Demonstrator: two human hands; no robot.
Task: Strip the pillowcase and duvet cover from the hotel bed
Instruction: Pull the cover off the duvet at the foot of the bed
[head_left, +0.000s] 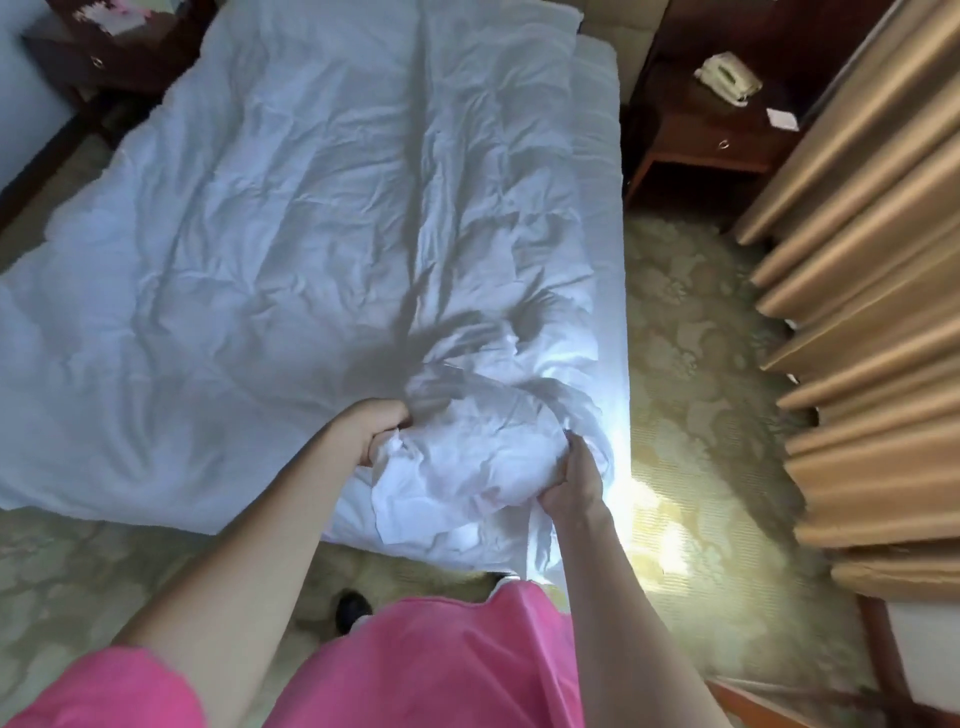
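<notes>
A white duvet cover (291, 218) lies wrinkled across the whole bed, hanging over its near and left edges. At the bed's near right corner the fabric is bunched into a crumpled wad (467, 447). My left hand (376, 428) is shut on the left side of that wad. My right hand (574, 480) grips its right side, fingers dug into the cloth. A white pillow or folded edge (595, 67) shows at the head of the bed, far right. No separate pillowcase can be made out.
Gold curtains (852, 291) hang along the right. A dark wooden nightstand (711, 130) with a phone (727, 78) stands beyond the bed's right side. Another wooden cabinet (104, 52) is at the far left. Patterned carpet (691, 395) runs between bed and curtains.
</notes>
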